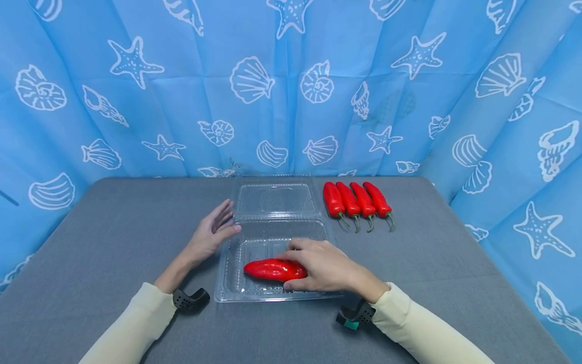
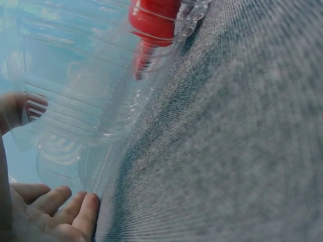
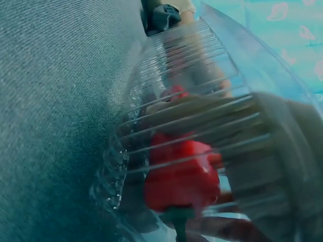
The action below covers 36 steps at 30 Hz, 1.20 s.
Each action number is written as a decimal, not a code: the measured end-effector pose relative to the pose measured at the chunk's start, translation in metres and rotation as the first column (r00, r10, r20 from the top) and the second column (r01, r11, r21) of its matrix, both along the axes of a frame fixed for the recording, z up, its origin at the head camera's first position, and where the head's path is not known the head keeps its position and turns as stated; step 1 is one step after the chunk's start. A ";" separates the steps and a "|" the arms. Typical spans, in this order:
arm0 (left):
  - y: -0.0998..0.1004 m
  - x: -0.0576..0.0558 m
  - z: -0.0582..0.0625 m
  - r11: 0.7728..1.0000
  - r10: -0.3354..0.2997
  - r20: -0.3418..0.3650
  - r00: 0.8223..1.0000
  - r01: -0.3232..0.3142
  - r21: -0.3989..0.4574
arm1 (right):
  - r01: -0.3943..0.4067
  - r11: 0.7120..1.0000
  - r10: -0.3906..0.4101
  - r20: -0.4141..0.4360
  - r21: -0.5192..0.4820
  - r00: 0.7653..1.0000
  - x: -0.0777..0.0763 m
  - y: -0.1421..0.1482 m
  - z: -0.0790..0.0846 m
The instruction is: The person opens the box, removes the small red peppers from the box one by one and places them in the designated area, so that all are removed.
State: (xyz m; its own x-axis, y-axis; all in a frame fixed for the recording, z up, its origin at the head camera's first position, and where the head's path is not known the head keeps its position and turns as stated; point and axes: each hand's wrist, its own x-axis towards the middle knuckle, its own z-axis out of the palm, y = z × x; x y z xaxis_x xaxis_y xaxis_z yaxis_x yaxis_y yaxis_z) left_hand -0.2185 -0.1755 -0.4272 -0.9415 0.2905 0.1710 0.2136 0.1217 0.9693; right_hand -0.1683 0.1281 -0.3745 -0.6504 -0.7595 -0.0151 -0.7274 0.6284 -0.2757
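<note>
A red pepper (image 1: 268, 269) lies sideways inside the base of a clear plastic clamshell box (image 1: 245, 298), its tapered tip toward the left. My right hand (image 1: 324, 264) reaches over the box's right side and grips the pepper's thick end, fingers on the far side and thumb on the near side. Through the ribbed wall in the right wrist view, the pepper (image 3: 181, 176) shows its green stem. At the box's left side, my left hand (image 1: 210, 233) holds nothing; its fingers are extended and the thumb overlaps the rim.
The box's hinged lid (image 1: 276, 216) lies opened out toward the back. Several red peppers (image 1: 351, 199) stand in a row right of the lid, stems toward me. A grey cloth (image 1: 145, 227) covers the table, with a blue shell-patterned curtain (image 1: 191, 91) behind it.
</note>
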 end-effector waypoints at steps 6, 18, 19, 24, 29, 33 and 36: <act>0.000 -0.001 -0.001 1.000 0.002 -0.003 1.000 -0.002 0.000 | -0.028 1.000 0.028 0.002 0.014 1.000 -0.002 0.001 0.000; -0.001 -0.001 -0.001 1.000 -0.002 -0.002 1.000 0.002 0.005 | 0.030 0.984 0.008 0.216 -0.174 0.976 -0.007 0.008 0.003; -0.001 -0.002 -0.001 1.000 -0.002 -0.002 1.000 0.002 0.005 | 0.044 0.979 0.005 0.239 -0.199 0.971 -0.007 0.008 0.003; -0.001 -0.002 -0.002 1.000 0.003 -0.001 1.000 -0.003 0.001 | 0.080 0.954 0.003 0.272 -0.291 0.962 -0.008 0.011 0.009; 0.000 -0.001 -0.002 1.000 0.009 0.002 1.000 -0.009 0.002 | 0.097 0.909 0.002 0.235 -0.405 0.972 -0.011 0.014 0.015; 0.000 -0.001 -0.002 1.000 0.010 0.006 1.000 -0.010 0.001 | 0.123 0.879 -0.018 0.225 -0.461 0.974 -0.013 0.019 0.022; -0.001 -0.001 -0.002 1.000 0.009 0.007 1.000 -0.009 0.002 | 0.128 0.862 -0.025 0.211 -0.490 0.977 -0.016 0.024 0.028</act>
